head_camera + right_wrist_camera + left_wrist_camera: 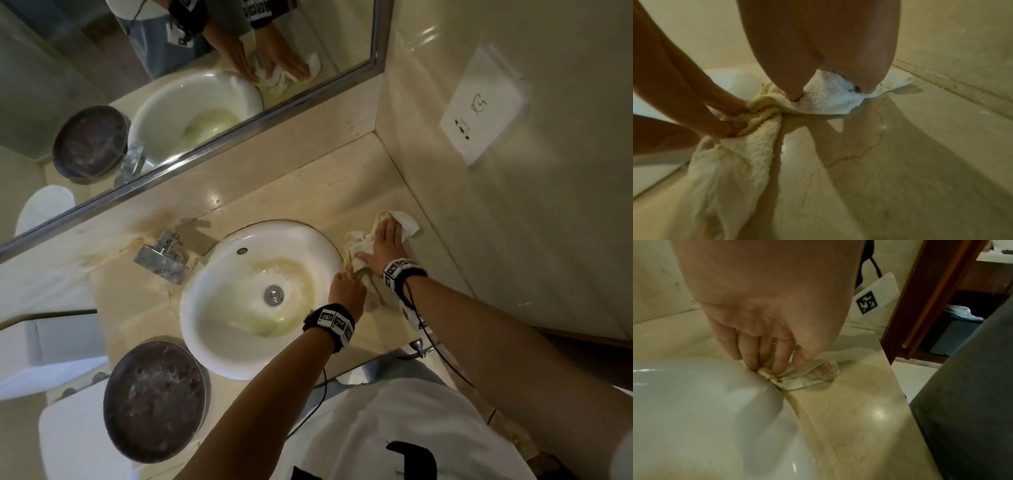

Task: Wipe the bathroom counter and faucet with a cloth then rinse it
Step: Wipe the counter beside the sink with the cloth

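A pale yellow-white cloth (360, 245) lies bunched on the beige counter (308, 185), just right of the white sink (212, 342). My right hand (387, 240) lies flat on the cloth's far part, fingers straight, near the side wall. My left hand (346, 291) pinches the cloth's near fold at the basin rim. In the left wrist view my left hand (785, 365) has its fingers and thumb closed on the cloth (813, 374). The right wrist view shows my right hand (818, 65) pressing down on the cloth (731, 162), and my left hand (729, 113) gripping a gathered bunch. The chrome faucet (164, 255) stands left of the basin, untouched.
A dark round dish (154, 401) sits at the counter's front left. The mirror (171, 102) runs along the back. The side wall with a white socket plate (479, 106) stands close on the right. A wooden door frame (931, 288) stands beyond the counter's edge.
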Demonstrator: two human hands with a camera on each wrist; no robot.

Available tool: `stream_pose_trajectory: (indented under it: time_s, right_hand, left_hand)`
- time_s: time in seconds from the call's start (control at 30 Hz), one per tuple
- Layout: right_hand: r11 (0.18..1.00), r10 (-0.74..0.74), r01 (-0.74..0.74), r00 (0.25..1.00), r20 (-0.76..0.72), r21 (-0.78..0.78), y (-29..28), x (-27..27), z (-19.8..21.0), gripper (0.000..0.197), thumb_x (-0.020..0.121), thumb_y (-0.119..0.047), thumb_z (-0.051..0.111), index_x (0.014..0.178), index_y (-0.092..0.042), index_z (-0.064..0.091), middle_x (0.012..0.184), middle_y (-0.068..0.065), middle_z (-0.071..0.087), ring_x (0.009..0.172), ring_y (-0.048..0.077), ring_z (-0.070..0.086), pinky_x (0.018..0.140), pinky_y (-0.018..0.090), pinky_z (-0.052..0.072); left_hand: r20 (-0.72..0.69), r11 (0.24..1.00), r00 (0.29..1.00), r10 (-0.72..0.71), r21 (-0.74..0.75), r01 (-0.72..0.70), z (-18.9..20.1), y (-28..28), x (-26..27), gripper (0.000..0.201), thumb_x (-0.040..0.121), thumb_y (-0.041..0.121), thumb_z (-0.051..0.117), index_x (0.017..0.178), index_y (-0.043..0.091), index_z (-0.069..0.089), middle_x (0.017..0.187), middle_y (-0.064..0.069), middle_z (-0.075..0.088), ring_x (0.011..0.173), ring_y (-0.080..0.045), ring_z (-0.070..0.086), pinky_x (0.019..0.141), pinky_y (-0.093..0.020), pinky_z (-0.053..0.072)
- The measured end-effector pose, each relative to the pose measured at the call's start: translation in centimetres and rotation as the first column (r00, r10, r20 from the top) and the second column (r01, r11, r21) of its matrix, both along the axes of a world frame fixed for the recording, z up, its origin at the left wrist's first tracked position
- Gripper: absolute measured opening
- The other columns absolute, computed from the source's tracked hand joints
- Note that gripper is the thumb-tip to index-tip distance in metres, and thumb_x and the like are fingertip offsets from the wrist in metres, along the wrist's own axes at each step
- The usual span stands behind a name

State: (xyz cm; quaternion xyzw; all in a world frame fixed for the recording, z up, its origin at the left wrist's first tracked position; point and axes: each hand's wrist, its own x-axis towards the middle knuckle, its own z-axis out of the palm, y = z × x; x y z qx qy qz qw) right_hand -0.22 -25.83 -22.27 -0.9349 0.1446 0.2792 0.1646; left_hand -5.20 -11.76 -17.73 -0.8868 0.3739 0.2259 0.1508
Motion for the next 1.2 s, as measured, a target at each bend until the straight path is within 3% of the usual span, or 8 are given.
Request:
stream_pose_trajectory:
  time_s: [0.13, 0.23, 0.63, 0.77, 0.9, 1.03, 1.13, 1.2]
  right_hand:
    - [0.999, 0.008, -0.008, 1.000, 0.004, -0.041, -0.1, 1.5, -1.0, 0.118, 0.090, -0.072, 0.044, 0.150, 0.014, -0.011, 0.161, 0.031, -0.008, 0.151, 0.041, -0.005, 0.124, 0.045, -0.003]
    - [0.999, -0.018, 0.019, 1.000, 0.011, -0.039, 0.0, 2.7, -1.0, 0.117, 0.090, -0.069, 0.047, 0.150, 0.013, -0.011, 0.161, 0.030, -0.008, 0.151, 0.041, -0.004, 0.124, 0.046, -0.003]
    - [0.976, -0.216, 0.216, 0.974, 0.069, 0.013, 0.9, 9.6, -1.0, 0.120, 0.086, -0.066, 0.059, 0.153, 0.006, -0.009, 0.163, 0.025, -0.005, 0.151, 0.040, -0.004, 0.124, 0.045, 0.000]
    - [0.990, -0.139, 0.140, 0.988, 0.067, -0.019, 0.2, 11.3, -2.2, 0.125, 0.083, -0.070, 0.059, 0.153, 0.007, -0.010, 0.162, 0.026, -0.004, 0.151, 0.040, -0.002, 0.124, 0.046, 0.001]
    - [0.994, -0.082, 0.089, 0.990, 0.111, -0.056, -0.4, 11.9, -3.1, 0.127, 0.079, -0.074, 0.059, 0.154, 0.007, -0.003, 0.162, 0.027, 0.002, 0.150, 0.041, 0.007, 0.123, 0.046, 0.004]
    - [0.994, -0.071, 0.081, 0.989, 0.129, -0.072, -0.4, 12.1, -3.0, 0.129, 0.076, -0.075, 0.062, 0.154, 0.007, 0.001, 0.162, 0.028, 0.007, 0.149, 0.041, 0.011, 0.123, 0.047, 0.006]
    - [0.994, -0.081, 0.089, 0.988, 0.129, -0.063, -0.5, 12.3, -1.9, 0.126, 0.073, -0.071, 0.069, 0.154, 0.005, 0.010, 0.159, 0.023, 0.015, 0.146, 0.040, 0.018, 0.122, 0.046, 0.014]
    - [0.995, -0.099, 0.101, 0.983, 0.152, -0.008, -0.8, 12.5, -1.0, 0.112, 0.071, -0.061, 0.078, 0.149, 0.000, 0.026, 0.152, 0.017, 0.026, 0.137, 0.038, 0.027, 0.115, 0.046, 0.030]
  left_hand:
    - [-0.018, 1.000, 1.000, 0.005, 0.011, -0.005, 0.2, -0.8, 1.8, 0.031, 0.094, 0.021, 0.056, 0.123, 0.015, 0.065, 0.128, -0.008, 0.059, 0.105, -0.022, 0.058, 0.081, -0.031, 0.040]
    - [-0.035, 1.000, 0.999, -0.015, 0.010, 0.016, 0.1, -1.3, 3.2, 0.024, 0.092, 0.023, 0.057, 0.112, 0.020, 0.070, 0.122, -0.002, 0.062, 0.104, -0.021, 0.057, 0.075, -0.032, 0.035]
    - [0.001, 0.975, 0.986, 0.167, -0.152, -0.165, -0.3, -0.5, 10.9, 0.038, 0.096, 0.021, 0.051, 0.134, 0.017, 0.057, 0.143, -0.009, 0.051, 0.120, -0.020, 0.055, 0.091, -0.031, 0.045]
    - [-0.049, 0.957, 0.974, 0.223, -0.176, -0.228, 0.0, -0.6, 12.7, 0.029, 0.097, 0.018, 0.048, 0.122, 0.019, 0.064, 0.123, -0.004, 0.063, 0.105, -0.021, 0.063, 0.079, -0.029, 0.041]
    - [-0.063, 0.946, 0.964, 0.258, -0.186, -0.266, 0.6, -1.3, 13.4, 0.032, 0.099, 0.016, 0.049, 0.127, 0.018, 0.062, 0.113, -0.006, 0.067, 0.101, -0.026, 0.065, 0.078, -0.033, 0.048]
    - [-0.114, 0.944, 0.952, 0.282, -0.146, -0.297, 1.3, -1.7, 13.7, 0.029, 0.098, 0.016, 0.047, 0.120, 0.013, 0.066, 0.105, -0.008, 0.070, 0.098, -0.027, 0.066, 0.073, -0.035, 0.048]
    - [-0.190, 0.925, 0.927, 0.323, -0.142, -0.351, 1.2, -1.1, 13.7, 0.023, 0.095, 0.015, 0.047, 0.106, 0.011, 0.068, 0.107, -0.008, 0.067, 0.095, -0.027, 0.068, 0.070, -0.034, 0.051]
    - [-0.259, 0.894, 0.895, 0.364, -0.173, -0.413, 0.9, -0.2, 13.4, 0.026, 0.093, 0.014, 0.049, 0.114, 0.011, 0.064, 0.119, -0.007, 0.062, 0.099, -0.028, 0.066, 0.075, -0.035, 0.053]
